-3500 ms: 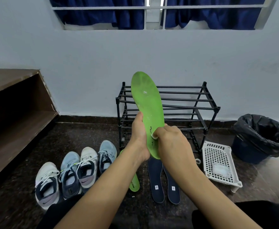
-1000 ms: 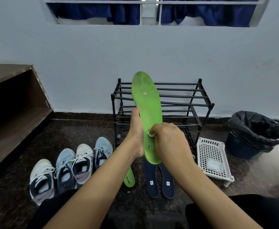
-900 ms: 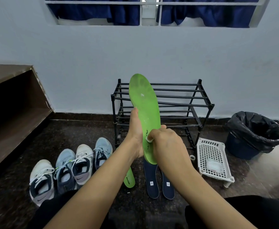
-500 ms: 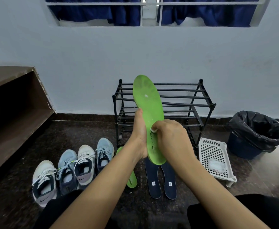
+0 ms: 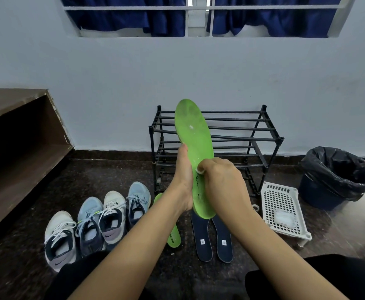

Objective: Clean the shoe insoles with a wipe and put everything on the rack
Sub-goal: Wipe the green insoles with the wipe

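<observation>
One of four insoles in work: green insole (image 5: pixel 195 148) held upright at frame centre, left hand (image 5: pixel 182 182) gripping its left edge, right hand (image 5: pixel 222 182) pinching a wipe (image 5: pixel 199 171) against its middle. Pale marks show near the toe, so it looks unfinished. Second green insole (image 5: pixel 173 233) and two navy insoles (image 5: pixel 202 237) lie on the floor lower centre, likely unwiped. Nothing sits on the rack (image 5: pixel 260 138) yet; four shoes (image 5: pixel 95 224) wait lower left

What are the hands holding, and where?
The left hand grips the green insole by its lower left edge. The right hand pinches a white wipe against the insole's middle.
</observation>
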A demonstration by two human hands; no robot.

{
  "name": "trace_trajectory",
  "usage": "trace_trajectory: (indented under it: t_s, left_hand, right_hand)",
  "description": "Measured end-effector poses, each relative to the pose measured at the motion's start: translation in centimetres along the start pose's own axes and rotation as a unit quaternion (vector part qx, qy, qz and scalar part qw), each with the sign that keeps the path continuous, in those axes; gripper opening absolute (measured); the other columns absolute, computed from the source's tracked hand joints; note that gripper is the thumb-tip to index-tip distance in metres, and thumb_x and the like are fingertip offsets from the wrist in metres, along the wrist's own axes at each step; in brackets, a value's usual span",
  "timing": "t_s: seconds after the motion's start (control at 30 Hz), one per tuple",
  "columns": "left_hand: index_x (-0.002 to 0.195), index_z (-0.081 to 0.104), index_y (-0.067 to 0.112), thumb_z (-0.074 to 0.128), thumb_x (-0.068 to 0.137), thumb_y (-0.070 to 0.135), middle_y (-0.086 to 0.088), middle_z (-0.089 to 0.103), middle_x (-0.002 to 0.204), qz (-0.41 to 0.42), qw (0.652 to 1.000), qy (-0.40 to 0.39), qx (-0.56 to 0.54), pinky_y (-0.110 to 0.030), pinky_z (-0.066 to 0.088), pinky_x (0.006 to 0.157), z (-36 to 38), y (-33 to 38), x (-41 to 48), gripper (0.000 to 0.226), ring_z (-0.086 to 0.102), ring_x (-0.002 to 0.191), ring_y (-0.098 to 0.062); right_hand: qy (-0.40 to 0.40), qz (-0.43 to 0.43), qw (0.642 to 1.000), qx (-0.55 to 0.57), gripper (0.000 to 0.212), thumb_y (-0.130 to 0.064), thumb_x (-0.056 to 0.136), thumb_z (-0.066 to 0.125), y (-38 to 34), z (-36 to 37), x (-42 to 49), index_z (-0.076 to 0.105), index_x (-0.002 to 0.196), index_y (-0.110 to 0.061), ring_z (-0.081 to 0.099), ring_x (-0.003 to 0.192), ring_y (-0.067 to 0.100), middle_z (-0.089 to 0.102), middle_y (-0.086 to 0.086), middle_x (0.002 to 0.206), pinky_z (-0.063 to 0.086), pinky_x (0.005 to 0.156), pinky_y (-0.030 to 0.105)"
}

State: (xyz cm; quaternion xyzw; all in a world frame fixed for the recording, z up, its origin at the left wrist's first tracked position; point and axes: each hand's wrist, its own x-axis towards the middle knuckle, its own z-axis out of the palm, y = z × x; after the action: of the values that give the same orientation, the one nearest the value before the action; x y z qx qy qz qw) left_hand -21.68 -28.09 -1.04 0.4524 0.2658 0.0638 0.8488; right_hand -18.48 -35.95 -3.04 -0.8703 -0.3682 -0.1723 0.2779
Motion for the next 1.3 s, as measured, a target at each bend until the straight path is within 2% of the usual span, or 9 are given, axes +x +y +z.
trace_trajectory:
  t_s: [0.17, 0.3, 0.33, 0.43, 0.53, 0.67, 0.9, 1.17, 1.3]
  left_hand:
    - [0.081, 0.067, 0.013, 0.027, 0.096, 0.064, -0.005, 0.064, 0.068, 0.004, 1.0, 0.003, 0.003, -0.028, 0.044, 0.059, -0.1, 0.7, -0.1, 0.066, 0.058, 0.061, -0.02]
    - [0.081, 0.064, 0.011, 0.025, 0.097, 0.063, -0.005, 0.062, 0.062, 0.011, 1.0, 0.016, -0.019, -0.027, 0.043, 0.057, -0.1, 1.1, 0.1, 0.067, 0.056, 0.059, -0.019]
    - [0.081, 0.064, 0.012, 0.025, 0.097, 0.063, -0.005, 0.061, 0.062, 0.013, 0.999, 0.018, -0.023, -0.027, 0.042, 0.056, 0.0, 1.1, 0.1, 0.066, 0.055, 0.059, -0.019]
    - [0.078, 0.063, 0.013, 0.026, 0.095, 0.065, -0.004, 0.06, 0.061, 0.012, 0.999, 0.019, -0.023, -0.027, 0.042, 0.055, 0.0, 1.2, 0.1, 0.066, 0.055, 0.056, -0.019]
    - [0.075, 0.064, 0.014, 0.023, 0.096, 0.064, -0.004, 0.063, 0.059, 0.012, 1.0, 0.0, -0.01, -0.024, 0.044, 0.055, 0.1, 1.0, 0.1, 0.067, 0.06, 0.05, -0.019]
    - [0.077, 0.065, 0.014, 0.023, 0.095, 0.064, -0.006, 0.063, 0.064, 0.006, 1.0, -0.017, -0.012, -0.027, 0.043, 0.06, 0.1, 1.0, 0.2, 0.067, 0.059, 0.059, -0.021]
    - [0.079, 0.062, 0.012, 0.024, 0.097, 0.063, -0.005, 0.059, 0.063, 0.017, 1.0, 0.007, -0.013, -0.027, 0.04, 0.056, -0.1, 1.8, 0.5, 0.066, 0.053, 0.058, -0.019]
    - [0.076, 0.064, 0.014, 0.023, 0.096, 0.065, -0.005, 0.063, 0.061, 0.017, 1.0, -0.018, -0.012, -0.026, 0.043, 0.058, 0.1, 1.3, 0.7, 0.068, 0.059, 0.056, -0.02]
    - [0.077, 0.059, 0.015, 0.024, 0.095, 0.064, -0.005, 0.058, 0.066, 0.006, 1.0, -0.014, -0.009, -0.027, 0.04, 0.059, 0.0, 1.2, 0.8, 0.063, 0.054, 0.06, -0.02]
  right_hand:
    - [-0.007, 0.005, 1.0, -0.022, 0.017, 0.012, 0.069, 0.064, -0.5, -0.3, -0.3, 0.066, 0.079, -0.002, 0.056, 0.068, 0.032, 0.06, 0.012, 0.07, 0.043, 0.049, 0.034]
    - [-0.029, -0.006, 0.999, -0.045, 0.029, 0.009, 0.044, 0.081, -1.1, -0.4, -0.9, 0.065, 0.062, -0.008, 0.055, 0.052, 0.027, 0.054, 0.005, 0.055, 0.03, 0.038, 0.025]
    - [-0.021, -0.012, 0.999, -0.044, 0.029, 0.009, 0.043, 0.081, -1.0, -0.3, -0.8, 0.065, 0.062, -0.008, 0.055, 0.052, 0.027, 0.054, 0.005, 0.055, 0.031, 0.037, 0.026]
    - [-0.012, -0.011, 0.999, -0.034, 0.017, 0.006, 0.073, 0.065, -0.9, -0.4, 0.3, 0.069, 0.085, -0.005, 0.058, 0.076, 0.032, 0.062, 0.01, 0.077, 0.04, 0.053, 0.033]
    - [-0.024, -0.007, 0.997, -0.067, 0.023, 0.0, 0.088, 0.048, -0.6, -0.8, 1.3, 0.064, 0.102, -0.007, 0.053, 0.092, 0.028, 0.061, 0.009, 0.095, 0.042, 0.066, 0.033]
    - [-0.039, 0.016, 0.996, -0.072, 0.025, 0.0, 0.089, 0.046, -0.6, -1.3, 1.9, 0.063, 0.105, -0.01, 0.052, 0.092, 0.025, 0.06, 0.006, 0.097, 0.04, 0.065, 0.03]
    - [-0.074, -0.008, 0.995, -0.07, 0.023, -0.001, 0.087, 0.053, -1.2, -1.1, 0.1, 0.063, 0.105, -0.011, 0.051, 0.098, 0.023, 0.06, 0.004, 0.099, 0.036, 0.065, 0.028]
    - [-0.049, 0.003, 0.996, -0.07, 0.027, 0.002, 0.085, 0.048, -0.6, -1.6, 2.8, 0.065, 0.101, -0.012, 0.055, 0.089, 0.026, 0.061, 0.006, 0.095, 0.044, 0.067, 0.032]
    - [-0.069, -0.001, 0.995, -0.077, 0.024, 0.001, 0.085, 0.05, -0.4, -1.4, 2.4, 0.064, 0.101, -0.011, 0.054, 0.087, 0.027, 0.061, 0.006, 0.093, 0.039, 0.063, 0.03]
